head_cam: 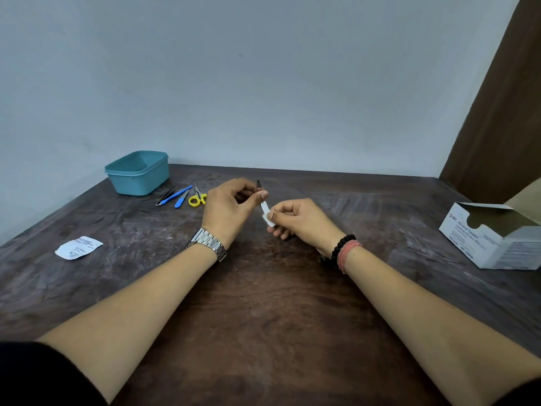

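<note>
The left hand [231, 206] holds a slim dark pointed tool [258, 185] in a thumb-and-finger grip above mid-surface [263, 303], tip toward 12 o'clock. The right hand [298, 219] pinches a white swab [267, 214] round the tool's lower end. It is best to keep the tool steady, squeeze the swab onto both faces, and wipe toward 6 o'clock, away from the point.

A blue tub [137, 173] sits on the brown table [263, 303] near yellow scissors [198, 198], a torn paper packet [78, 247] and a white box [494, 233].
</note>
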Motion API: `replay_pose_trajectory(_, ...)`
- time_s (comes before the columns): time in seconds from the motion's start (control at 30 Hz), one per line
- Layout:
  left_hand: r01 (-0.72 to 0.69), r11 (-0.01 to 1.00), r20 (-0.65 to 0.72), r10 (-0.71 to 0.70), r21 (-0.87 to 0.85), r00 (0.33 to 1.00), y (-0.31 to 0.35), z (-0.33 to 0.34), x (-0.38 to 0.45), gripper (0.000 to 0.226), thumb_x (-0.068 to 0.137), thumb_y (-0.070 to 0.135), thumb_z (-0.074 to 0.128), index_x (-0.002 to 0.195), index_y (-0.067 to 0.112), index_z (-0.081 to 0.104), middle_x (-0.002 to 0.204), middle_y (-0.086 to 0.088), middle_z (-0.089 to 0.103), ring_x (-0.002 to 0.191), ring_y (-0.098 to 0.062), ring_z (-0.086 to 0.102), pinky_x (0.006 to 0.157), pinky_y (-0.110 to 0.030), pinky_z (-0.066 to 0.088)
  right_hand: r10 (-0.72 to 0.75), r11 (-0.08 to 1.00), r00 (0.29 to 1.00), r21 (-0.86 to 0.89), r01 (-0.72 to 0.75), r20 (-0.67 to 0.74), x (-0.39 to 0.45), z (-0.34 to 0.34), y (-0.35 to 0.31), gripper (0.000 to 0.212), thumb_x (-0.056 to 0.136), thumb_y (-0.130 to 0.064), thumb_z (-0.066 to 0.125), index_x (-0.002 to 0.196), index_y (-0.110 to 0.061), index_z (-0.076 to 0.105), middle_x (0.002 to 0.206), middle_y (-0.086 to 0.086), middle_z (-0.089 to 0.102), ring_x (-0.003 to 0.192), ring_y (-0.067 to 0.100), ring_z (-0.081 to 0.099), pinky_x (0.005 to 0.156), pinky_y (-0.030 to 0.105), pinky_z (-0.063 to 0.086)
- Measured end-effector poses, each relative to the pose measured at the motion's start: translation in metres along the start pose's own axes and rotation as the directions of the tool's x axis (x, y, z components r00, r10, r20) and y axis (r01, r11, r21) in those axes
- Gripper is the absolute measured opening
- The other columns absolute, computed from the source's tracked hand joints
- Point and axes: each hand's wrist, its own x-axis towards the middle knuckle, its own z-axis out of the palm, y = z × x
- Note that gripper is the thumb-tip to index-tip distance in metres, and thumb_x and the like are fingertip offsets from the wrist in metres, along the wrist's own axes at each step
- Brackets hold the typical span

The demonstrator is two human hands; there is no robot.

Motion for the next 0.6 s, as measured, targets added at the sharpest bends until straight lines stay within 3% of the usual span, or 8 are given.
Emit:
replay_pose_trajectory(0.23, 0.005, 0.998, 0.084, 0.001, -0.064, 0.996, 0.0050, -0.0002, -0.0019, 0.015, 0.080, 0.020, 0.075, 0.077, 0.032, 0.067, 0.084, 0.005, 0.074, 0.078, -0.009, 0.070, 0.076, -0.036, 0.058, -0.013, 0.996, 0.998, 0.088, 0.019, -0.064, -0.0013, -0.0008, -0.0005, 0.016, 0.091, -0.014, 0.063, 0.094, -0.001, 0.070, 0.081, 0.011, 0.070, 0.065, 0.010, 0.064, 0.058, 0.019, 0.051)
replay_pose_trajectory(0.4, 0.088, 0.978, 0.135, -0.063, -0.190, 0.989, 0.0033, -0.0002, -0.0017, 0.008, 0.082, 0.014, 0.074, 0.084, 0.021, 0.072, 0.085, 0.001, 0.074, 0.083, -0.014, 0.071, 0.082, -0.041, 0.058, 0.016, 0.976, 0.995, 0.217, 0.007, -0.103, -0.0007, -0.0016, -0.0021, 0.015, 0.089, -0.012, 0.066, 0.100, -0.003, 0.069, 0.082, 0.008, 0.069, 0.068, 0.013, 0.064, 0.060, 0.020, 0.052)
replay_pose_trajectory(0.6, 0.142, 0.941, 0.167, -0.094, -0.306, 0.981, 0.0027, 0.0001, -0.0016, 0.014, 0.082, 0.006, 0.072, 0.083, 0.020, 0.070, 0.086, -0.001, 0.073, 0.086, -0.018, 0.070, 0.085, -0.042, 0.057, 0.070, 0.938, 0.994, 0.345, -0.036, -0.085, -0.0005, -0.0033, -0.0045, 0.015, 0.088, -0.012, 0.066, 0.101, -0.005, 0.068, 0.084, 0.005, 0.068, 0.071, 0.013, 0.063, 0.062, 0.019, 0.052)
